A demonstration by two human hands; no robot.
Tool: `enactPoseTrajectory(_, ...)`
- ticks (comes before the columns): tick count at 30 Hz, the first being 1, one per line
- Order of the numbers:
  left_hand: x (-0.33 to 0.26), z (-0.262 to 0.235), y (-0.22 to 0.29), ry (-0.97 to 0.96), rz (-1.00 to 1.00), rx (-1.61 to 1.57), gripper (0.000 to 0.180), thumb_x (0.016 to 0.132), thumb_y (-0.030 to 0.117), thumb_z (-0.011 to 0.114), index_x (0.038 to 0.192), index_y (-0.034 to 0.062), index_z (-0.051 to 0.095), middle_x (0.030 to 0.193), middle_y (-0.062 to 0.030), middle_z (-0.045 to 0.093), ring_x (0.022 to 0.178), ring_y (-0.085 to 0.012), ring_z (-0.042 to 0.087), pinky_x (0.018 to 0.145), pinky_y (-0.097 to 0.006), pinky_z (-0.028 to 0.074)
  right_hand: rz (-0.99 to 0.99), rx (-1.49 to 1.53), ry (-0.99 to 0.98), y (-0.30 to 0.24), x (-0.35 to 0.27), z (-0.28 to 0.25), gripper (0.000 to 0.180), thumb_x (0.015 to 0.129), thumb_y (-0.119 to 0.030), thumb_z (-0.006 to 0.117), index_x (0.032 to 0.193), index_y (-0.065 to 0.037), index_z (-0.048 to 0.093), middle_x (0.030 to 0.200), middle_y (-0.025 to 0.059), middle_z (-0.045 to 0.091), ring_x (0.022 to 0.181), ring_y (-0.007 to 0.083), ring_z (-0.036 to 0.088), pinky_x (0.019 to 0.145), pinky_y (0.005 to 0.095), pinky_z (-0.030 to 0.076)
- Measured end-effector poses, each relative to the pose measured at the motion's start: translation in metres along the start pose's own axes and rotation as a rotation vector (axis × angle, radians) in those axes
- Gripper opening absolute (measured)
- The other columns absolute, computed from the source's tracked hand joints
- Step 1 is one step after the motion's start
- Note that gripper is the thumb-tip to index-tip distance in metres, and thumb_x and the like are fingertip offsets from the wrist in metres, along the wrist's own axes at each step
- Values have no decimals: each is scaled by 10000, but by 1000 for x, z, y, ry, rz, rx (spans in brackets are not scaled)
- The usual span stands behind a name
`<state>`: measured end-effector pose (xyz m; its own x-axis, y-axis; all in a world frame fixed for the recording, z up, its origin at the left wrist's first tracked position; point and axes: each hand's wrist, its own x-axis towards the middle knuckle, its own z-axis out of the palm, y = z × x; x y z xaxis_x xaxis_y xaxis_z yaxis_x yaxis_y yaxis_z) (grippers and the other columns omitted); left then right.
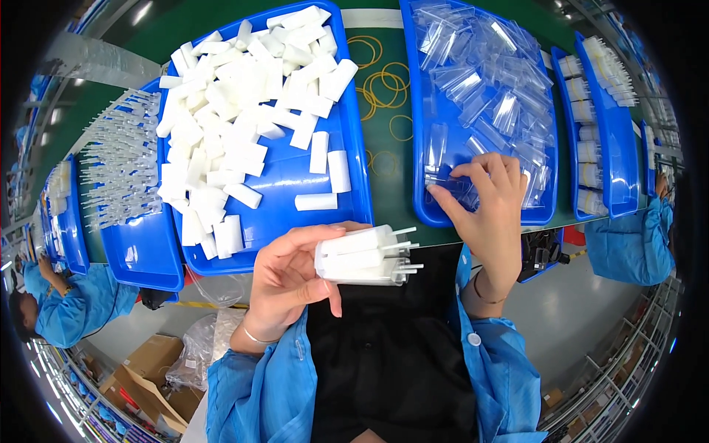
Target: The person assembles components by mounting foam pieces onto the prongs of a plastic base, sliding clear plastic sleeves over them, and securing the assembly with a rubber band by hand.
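Observation:
My left hand point(284, 277) is closed around a bundle of clear plastic tubes point(362, 258) with white cylinders inside. Thin white stems stick out of the bundle's right end. Over the near left part of the right blue tray point(422, 210), my right hand point(491, 199) has its thumb and forefinger curled round a clear plastic tube point(444, 181). Many loose clear tubes point(506, 111) lie jumbled in that tray. To the left, a larger blue tray point(295, 221) holds a heap of white cylinders point(229, 111), with several lying singly near its right side.
Yellow rubber bands point(385, 85) lie on the green table point(388, 144) between the trays. At left, a blue tray point(144, 255) holds thin stemmed pieces point(118, 162). Filled blue trays point(617, 162) stand at right. Co-workers in blue sleeves point(85, 303) sit either side. A cardboard box point(151, 362) stands below.

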<state>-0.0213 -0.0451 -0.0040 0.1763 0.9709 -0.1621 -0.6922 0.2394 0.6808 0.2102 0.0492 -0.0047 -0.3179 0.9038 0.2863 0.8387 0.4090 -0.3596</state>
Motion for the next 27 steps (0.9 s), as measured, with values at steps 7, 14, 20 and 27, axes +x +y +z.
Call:
enactPoseTrajectory(7,0,1,-2,35,34,100,340,852,251,569,1111,36,520,1188,-339,431,929,-371,599,444,-298,543,-24,152,-172,5,7,-2,201,701,-112,692,834,-36,562,797,63,526,824,252,459,746,356,330)
enactPoseTrajectory(14,-1,0,1,-20,21,61,279,874,126,532,1122,-3,520,1222,-313,433,988,-304,575,575,-319,559,-33,249,-269,9,3,-5,194,721,-80,664,892,-37,582,804,75,541,801,241,463,742,334,337)
enactPoseTrajectory(20,0,0,-1,15,87,162,356,792,-31,594,1138,-46,506,1218,-305,443,1016,-295,561,645,-320,570,90,644,-13,0,-2,1,169,747,-30,635,912,-14,603,732,62,532,690,160,494,662,264,373)
enactPoseTrajectory(27,2,-2,-6,22,222,260,375,759,-58,625,1115,-75,507,1204,-319,448,1017,-307,564,691,-339,572,211,1433,-119,-22,-14,0,191,825,-84,599,956,27,517,815,61,545,732,91,500,663,206,384)
